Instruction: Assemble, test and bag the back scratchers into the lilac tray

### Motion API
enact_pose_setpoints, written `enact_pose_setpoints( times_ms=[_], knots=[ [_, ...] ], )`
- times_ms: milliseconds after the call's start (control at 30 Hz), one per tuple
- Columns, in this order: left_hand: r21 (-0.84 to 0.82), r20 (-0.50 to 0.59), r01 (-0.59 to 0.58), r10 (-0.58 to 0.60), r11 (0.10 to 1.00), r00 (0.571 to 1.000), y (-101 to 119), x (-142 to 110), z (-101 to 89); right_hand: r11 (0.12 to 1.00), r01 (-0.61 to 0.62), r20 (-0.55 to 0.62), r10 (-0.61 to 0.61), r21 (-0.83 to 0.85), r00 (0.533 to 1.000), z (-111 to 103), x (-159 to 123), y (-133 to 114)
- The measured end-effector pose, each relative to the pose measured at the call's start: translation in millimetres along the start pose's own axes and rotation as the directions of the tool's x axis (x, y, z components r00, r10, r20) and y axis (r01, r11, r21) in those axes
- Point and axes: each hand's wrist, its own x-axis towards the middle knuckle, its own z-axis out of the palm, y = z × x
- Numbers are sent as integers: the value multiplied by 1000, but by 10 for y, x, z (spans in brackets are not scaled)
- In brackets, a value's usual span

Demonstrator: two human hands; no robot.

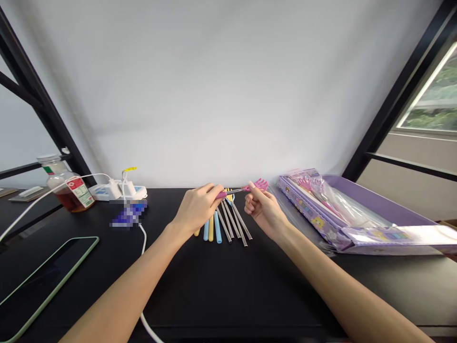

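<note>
Above the black desk (221, 295), the left hand (198, 209) closes firmly around the pink handle of a claw-tipped back scratcher (233, 191); the right hand (264, 209), fingers curled, pinches its shaft beside the pink claw, directly over fanned steel and coloured rods (232, 221).

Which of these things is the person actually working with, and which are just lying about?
Working with: a pink back scratcher, held by the left hand and right hand; metal rods and blue and yellow sticks laid out below.

Just lying about: a purple box, a bottle of amber liquid, a white charger, a tablet.
</note>
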Motion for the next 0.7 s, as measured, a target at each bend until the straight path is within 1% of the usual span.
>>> enact_pose_setpoints(
  times_ms=[67, 100, 233, 267, 300, 333, 400, 433, 500, 533, 567, 600, 667, 700],
  knots=[
    [-1, -7, 1, -1, 1000, 1000, -24, -19, 10, 1000, 8, -21, -7, 7, 1000, -32, 7, -39],
    [-1, -6, -6, 6, 1000, 1000, -14, -22, 19, 1000, 12, -10, -11, 7, 1000, -31, 2, -47],
    [78, 22, -58, 57, 995, 998, 104, 1, 64, 997, 46, 111, -38, -68, 993, 35, -37, 12],
    [100, 36, -64, 60, 993, 998, 117, 10, 67, 993, 60, 127, -48, -98, 991, 42, -35, 27],
    [110, 53, -63, 58, 992, 997, 110, 17, 60, 990, 81, 118, -67, -120, 991, 34, -23, 29],
    [107, 68, -56, 49, 993, 996, 77, 21, 42, 987, 104, 80, -94, -123, 992, 6, -1, 9],
    [88, 92, -8, 0, 996, 996, -58, 18, -25, 983, 172, -61, -176, -61, 983, -114, 72, -95],
    [78, 100, 34, -42, 996, 994, -146, 11, -68, 975, 223, -156, -221, -5, 963, -196, 113, -171],
    [111, 110, 151, -163, 982, 980, -306, -6, -148, 919, 376, -324, -322, 117, 890, -350, 180, -313],
    [123, 125, 175, -190, 977, 974, -353, -11, -173, 906, 401, -354, -335, 133, 873, -397, 198, -353],
    [131, 121, 169, -185, 977, 975, -367, -12, -183, 911, 382, -346, -312, 157, 885, -411, 200, -360],
    [139, 112, 142, -158, 980, 981, -348, -6, -176, 927, 333, -305, -271, 174, 913, -389, 190, -331],
    [160, 95, 50, -66, 986, 993, -235, 19, -128, 968, 196, -159, -171, 155, 972, -258, 143, -193],
    [181, 98, 7, -25, 984, 995, -167, 34, -99, 983, 142, -80, -133, 115, 988, -175, 117, -108]
  ],
)
